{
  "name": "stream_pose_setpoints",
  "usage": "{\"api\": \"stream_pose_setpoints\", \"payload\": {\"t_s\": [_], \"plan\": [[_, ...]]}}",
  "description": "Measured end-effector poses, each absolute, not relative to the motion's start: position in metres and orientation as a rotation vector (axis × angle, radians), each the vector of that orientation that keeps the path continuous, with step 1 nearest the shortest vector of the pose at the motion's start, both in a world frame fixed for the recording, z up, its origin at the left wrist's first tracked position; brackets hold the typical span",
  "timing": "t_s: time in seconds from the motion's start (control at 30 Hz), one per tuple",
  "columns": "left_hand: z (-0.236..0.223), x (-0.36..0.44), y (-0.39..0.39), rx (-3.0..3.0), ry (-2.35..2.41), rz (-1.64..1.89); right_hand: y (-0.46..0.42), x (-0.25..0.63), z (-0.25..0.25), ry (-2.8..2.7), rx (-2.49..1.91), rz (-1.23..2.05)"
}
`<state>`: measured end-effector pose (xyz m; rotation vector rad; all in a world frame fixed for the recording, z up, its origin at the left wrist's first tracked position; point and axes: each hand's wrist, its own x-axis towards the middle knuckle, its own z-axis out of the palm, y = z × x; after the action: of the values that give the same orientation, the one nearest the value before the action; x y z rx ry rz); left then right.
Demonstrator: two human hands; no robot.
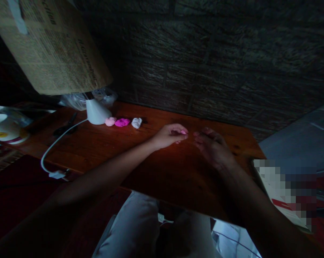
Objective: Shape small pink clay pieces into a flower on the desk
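My left hand (170, 135) hovers over the wooden table (151, 168), fingers curled and pinching a tiny pink piece of clay (183, 132) at its fingertips. My right hand (211, 146) sits just to the right, in shadow, its fingers bent toward the left hand's fingertips; I cannot make out anything in it. Three clay lumps lie in a row farther left: a light pink lump (110, 121), a magenta lump (122, 122) and a white lump (136, 122).
A white lamp base (96, 111) with a white cable (54, 147) stands at the back left under a newspaper shade (51, 46). Scissors (66, 127) lie left of it. A dark brick-pattern wall (218, 64) backs the table. Papers (280, 204) rest at the right edge.
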<state>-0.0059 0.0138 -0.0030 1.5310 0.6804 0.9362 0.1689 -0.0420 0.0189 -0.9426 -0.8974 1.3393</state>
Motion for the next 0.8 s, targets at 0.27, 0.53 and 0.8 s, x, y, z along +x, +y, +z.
{"api": "stream_pose_setpoints", "payload": {"t_s": [0.27, 0.53, 0.8], "plan": [[-0.0014, -0.0066, 0.0119, 1.586, 0.622, 0.923, -0.0455, 0.1675, 0.0232, -0.886, -0.933, 1.306], [-0.0002, -0.0049, 0.0076, 1.693, 0.557, 0.948, -0.0441, 0.1679, 0.0267, -0.788, -1.006, 1.321], [0.0012, -0.0045, 0.0075, 1.747, 0.527, 0.989, -0.0425, 0.1736, 0.0238, -0.88, -1.045, 1.299]]}}
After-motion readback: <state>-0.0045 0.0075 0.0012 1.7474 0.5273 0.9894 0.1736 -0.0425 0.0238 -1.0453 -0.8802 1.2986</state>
